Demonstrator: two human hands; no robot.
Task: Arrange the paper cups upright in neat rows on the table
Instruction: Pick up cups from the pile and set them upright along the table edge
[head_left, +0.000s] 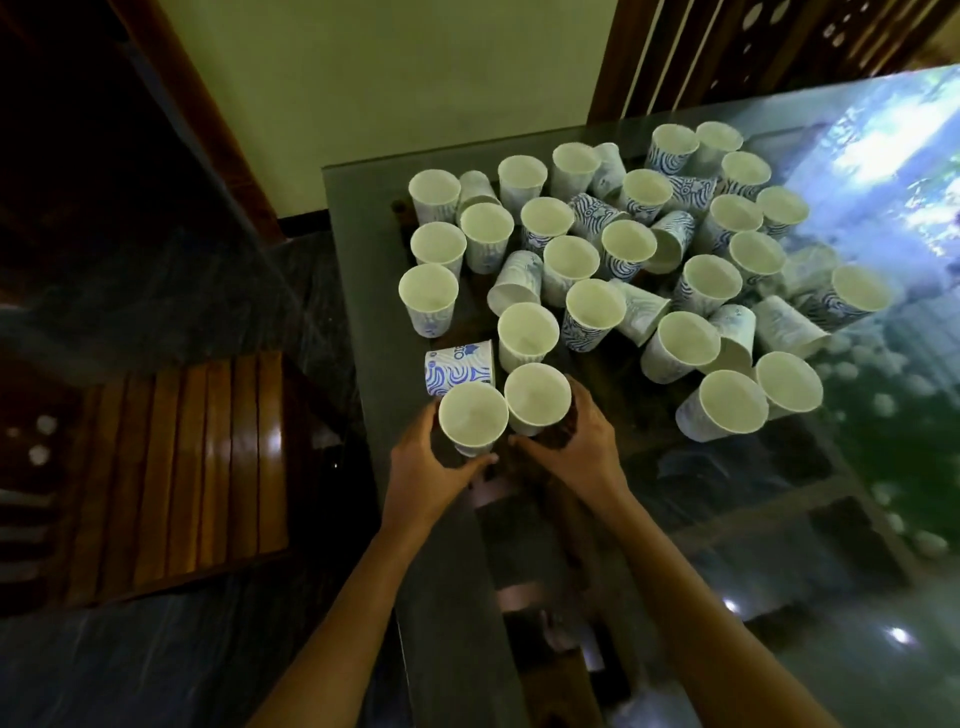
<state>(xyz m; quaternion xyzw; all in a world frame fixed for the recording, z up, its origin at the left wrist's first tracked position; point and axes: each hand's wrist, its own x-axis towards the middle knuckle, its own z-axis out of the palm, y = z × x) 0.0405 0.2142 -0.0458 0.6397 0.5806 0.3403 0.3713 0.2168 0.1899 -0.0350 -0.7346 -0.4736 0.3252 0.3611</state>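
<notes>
Cups (595, 306) crowd the glass table (363, 260), several tipped over. Left hand (431, 467) wraps one upright cup (472, 415), right hand (576, 441) wraps its neighbour (537, 397); toppled cup (460, 366) sits just behind, wooden chair (182, 467) alongside.

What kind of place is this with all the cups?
Probably a home dining or living room: a glass-topped table holding paper cups, a polished slatted wooden seat beside it, a pierced wooden screen behind.

Far-right cups (808, 267) (amid table (883, 519) glare) faint, indistinct.
</notes>
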